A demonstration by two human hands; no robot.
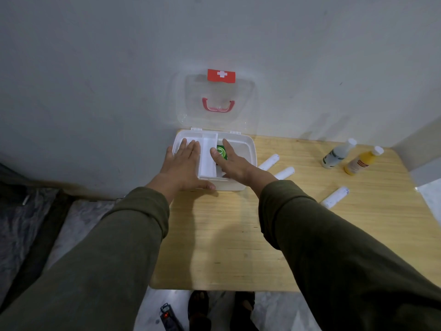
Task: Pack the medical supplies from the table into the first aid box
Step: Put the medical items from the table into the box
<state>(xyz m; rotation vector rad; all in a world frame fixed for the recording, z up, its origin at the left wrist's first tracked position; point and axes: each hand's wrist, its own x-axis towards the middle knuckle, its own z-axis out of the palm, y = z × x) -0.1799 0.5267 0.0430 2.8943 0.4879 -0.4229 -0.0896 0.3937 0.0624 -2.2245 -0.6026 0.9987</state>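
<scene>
Wooden table (226,235), white first aid box (248,151), clear lid raised, green packet (222,152) inside

A plain domestic room: small wooden table (238,235) against a bare grey wall (95,68), marble-patterned floor (281,311).

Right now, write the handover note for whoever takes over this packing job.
Left hand: flat and open on the left side of the first aid box.
Right hand: open, on a green packet inside the box.
Done: lid up, green packet in.
Left: three white tubes, the clear bottle and the yellow bottle on the table.
</scene>
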